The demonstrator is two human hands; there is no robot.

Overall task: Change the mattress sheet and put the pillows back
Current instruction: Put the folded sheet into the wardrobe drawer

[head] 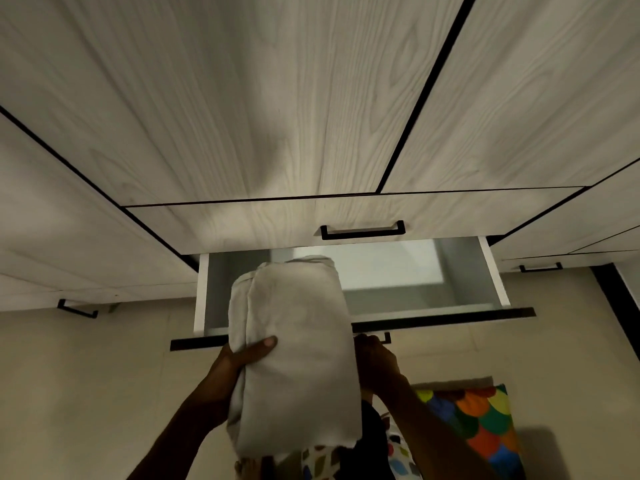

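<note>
The person's left hand (247, 358) is gripping a folded white sheet (294, 355) from its left side, thumb curled over the front, holding it above the open drawer (491, 271) of a pale wood-grain wardrobe (277, 98). The right hand (374, 358) is sitting at the drawer's black handle (386, 337), fingers curled round it. A cushion with colourful scales (481, 420) is lying on the floor at lower right.

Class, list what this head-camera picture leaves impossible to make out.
- Open drawer: the folded white sheet hides its left interior.
- Right hand: grip on the drawer handle partly hidden by the sheet.
- Colourful fabric: cut off by the bottom edge.
</note>
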